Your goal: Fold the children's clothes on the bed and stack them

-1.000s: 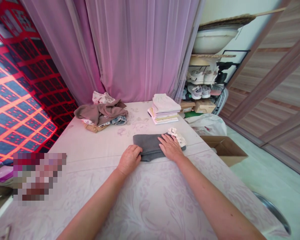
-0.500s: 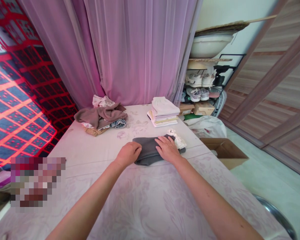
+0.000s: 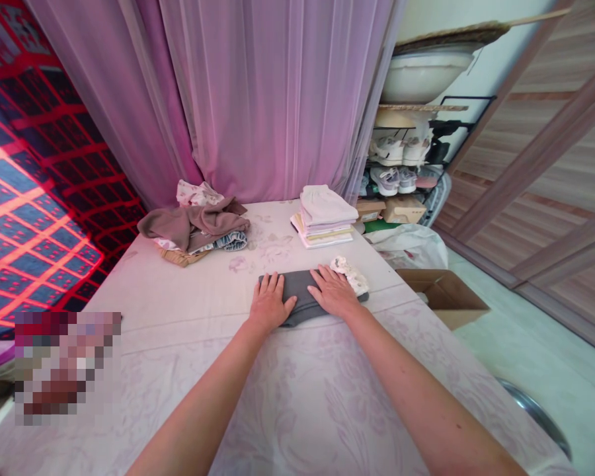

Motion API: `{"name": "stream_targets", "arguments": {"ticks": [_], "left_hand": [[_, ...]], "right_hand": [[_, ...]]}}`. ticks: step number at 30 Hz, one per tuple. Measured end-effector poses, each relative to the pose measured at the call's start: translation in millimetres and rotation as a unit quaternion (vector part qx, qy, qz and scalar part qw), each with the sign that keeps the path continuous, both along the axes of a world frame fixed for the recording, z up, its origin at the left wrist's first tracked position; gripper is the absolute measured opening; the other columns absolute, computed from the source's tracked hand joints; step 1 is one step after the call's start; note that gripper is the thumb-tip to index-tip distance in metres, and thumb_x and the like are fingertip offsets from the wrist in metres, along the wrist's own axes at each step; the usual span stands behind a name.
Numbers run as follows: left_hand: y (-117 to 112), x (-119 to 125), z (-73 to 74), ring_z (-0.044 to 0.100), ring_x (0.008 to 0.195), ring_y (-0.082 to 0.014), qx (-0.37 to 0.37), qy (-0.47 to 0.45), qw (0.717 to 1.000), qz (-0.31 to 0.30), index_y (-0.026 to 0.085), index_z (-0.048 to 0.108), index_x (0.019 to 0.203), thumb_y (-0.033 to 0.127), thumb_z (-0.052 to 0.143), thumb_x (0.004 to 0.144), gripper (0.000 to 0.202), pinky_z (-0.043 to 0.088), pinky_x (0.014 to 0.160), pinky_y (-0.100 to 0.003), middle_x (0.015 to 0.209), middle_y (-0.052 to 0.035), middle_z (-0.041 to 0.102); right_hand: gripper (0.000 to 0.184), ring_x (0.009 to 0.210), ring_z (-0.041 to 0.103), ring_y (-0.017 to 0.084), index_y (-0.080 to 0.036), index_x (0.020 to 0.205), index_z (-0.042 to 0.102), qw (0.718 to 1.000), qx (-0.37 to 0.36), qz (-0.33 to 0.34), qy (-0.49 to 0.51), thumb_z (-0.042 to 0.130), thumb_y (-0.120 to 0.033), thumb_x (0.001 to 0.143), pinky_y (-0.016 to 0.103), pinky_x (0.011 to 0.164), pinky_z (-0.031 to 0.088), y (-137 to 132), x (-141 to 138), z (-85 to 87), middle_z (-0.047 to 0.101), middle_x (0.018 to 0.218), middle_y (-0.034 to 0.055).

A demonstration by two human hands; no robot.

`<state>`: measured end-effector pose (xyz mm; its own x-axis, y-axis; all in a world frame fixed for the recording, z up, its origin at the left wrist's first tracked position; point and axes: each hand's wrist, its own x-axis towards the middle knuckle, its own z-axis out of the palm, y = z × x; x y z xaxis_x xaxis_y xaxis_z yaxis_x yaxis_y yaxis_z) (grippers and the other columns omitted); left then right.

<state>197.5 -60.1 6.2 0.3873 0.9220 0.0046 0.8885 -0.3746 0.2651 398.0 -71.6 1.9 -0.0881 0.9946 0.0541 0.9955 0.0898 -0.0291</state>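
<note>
A folded dark grey garment (image 3: 300,291) lies on the table with the floral cloth (image 3: 297,396). My left hand (image 3: 270,303) rests flat on its left end, fingers spread. On its right part lies my right hand (image 3: 334,293), also flat with fingers apart. White frilly trim (image 3: 350,274) shows at the garment's right end, just beyond my right fingers. Behind it stands a neat stack of folded light clothes (image 3: 326,217). To the back left, a loose heap of clothes with a brown garment (image 3: 193,226) on top sits in a wicker basket (image 3: 178,256).
A purple curtain (image 3: 262,99) hangs at the table's back edge. To the right are a shoe rack (image 3: 411,107) with shoes and a basin, an open cardboard box (image 3: 459,317) and a metal rim (image 3: 535,410) on the floor. A blurred-out patch (image 3: 67,367) covers the left table edge.
My left hand has opened from a closed grip at the garment's left edge and now lies flat on top of it. My right hand stays on the garment. The view has shifted slightly.
</note>
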Motion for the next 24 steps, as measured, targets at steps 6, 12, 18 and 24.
{"name": "stream_targets", "arguments": {"ticks": [6,12,18,24], "left_hand": [[4,-1,-0.5,0.014,0.144,-0.0331,-0.049,-0.072,0.996,0.008,0.019,0.039,0.142,0.049,0.046,0.088,0.063,0.016,0.114,-0.056,0.155,-0.0113,0.026],[5,-20,-9.0,0.027,0.141,-0.0241,-0.142,-0.490,0.835,0.205,0.020,0.048,0.134,0.025,0.063,0.080,0.056,0.025,0.115,-0.036,0.151,-0.0093,0.036],[0,-40,-1.7,0.066,0.099,-0.0205,-0.270,-0.562,0.730,0.279,0.014,0.054,0.125,0.026,0.064,0.082,0.045,0.053,0.083,-0.031,0.117,-0.0159,0.065],[-7,-42,6.5,0.066,0.073,-0.0158,-0.337,-0.574,0.707,0.241,0.015,0.068,0.092,0.031,0.071,0.076,0.022,0.053,0.069,-0.027,0.087,-0.0078,0.072]], "right_hand": [[0.057,0.138,0.032,0.028,-0.018,0.143,0.040,1.000,0.020,0.006,0.005,0.029,-0.047,0.096,0.046,0.108,0.029,-1,-5,-1.7,0.036,0.150,0.0118],[0.051,0.135,0.036,0.025,-0.019,0.139,0.047,0.998,0.057,0.021,0.011,0.031,-0.041,0.096,0.042,0.110,0.027,-5,-4,-1.6,0.044,0.146,0.0101],[0.047,0.131,0.041,0.026,-0.017,0.134,0.052,0.995,0.088,0.020,0.030,0.034,-0.035,0.095,0.042,0.110,0.028,-6,-6,-7.2,0.049,0.142,0.0090],[0.043,0.128,0.046,0.025,-0.020,0.130,0.057,0.990,0.132,0.027,0.035,0.039,-0.029,0.093,0.042,0.109,0.031,-7,-6,-13.1,0.054,0.137,0.0078]]}}
